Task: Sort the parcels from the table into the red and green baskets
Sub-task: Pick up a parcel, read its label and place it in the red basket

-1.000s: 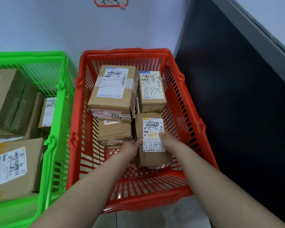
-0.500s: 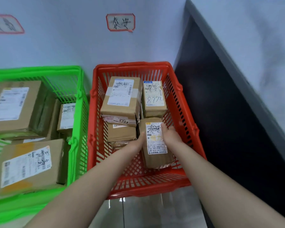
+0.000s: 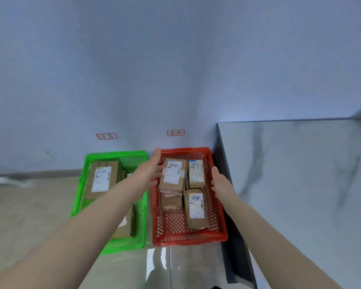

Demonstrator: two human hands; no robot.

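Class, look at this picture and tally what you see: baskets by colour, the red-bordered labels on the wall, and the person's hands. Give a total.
Green plastic mesh basket: 1
Red plastic mesh basket: 1
Red-bordered paper wall labels: 2
Bare hands, left hand and right hand: 2
Total: 6
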